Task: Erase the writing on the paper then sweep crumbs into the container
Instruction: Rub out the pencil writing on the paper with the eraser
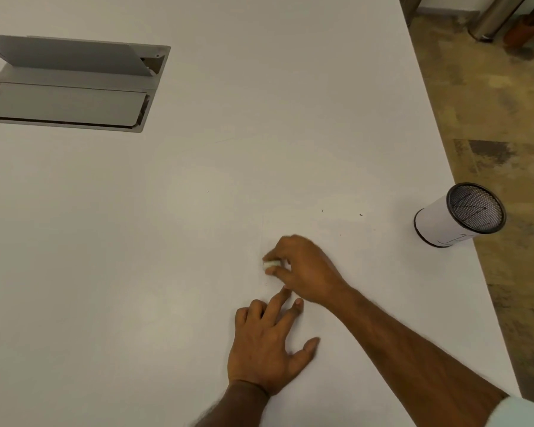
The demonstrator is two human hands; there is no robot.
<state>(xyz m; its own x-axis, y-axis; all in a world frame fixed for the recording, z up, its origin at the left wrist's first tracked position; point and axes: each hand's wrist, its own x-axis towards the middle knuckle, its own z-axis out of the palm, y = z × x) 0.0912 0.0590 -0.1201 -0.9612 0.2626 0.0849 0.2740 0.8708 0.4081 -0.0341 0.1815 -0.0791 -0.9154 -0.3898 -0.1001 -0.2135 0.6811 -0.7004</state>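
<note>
While the left hand (pixel 269 349) lies flat, the right hand (pixel 304 269) pinches the eraser (pixel 270 265).

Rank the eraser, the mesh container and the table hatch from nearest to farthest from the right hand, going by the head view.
1. eraser: pinched in the right hand itself.
2. mesh container: off to the right, near the edge.
3. table hatch: far left, lid open.

surface: white table (pixel 259 87) | right edge: mesh container (pixel 457 217) upright | far left: cable hatch (pixel 68 84) open | dark specks (pixel 360 214), possibly crumbs
</note>
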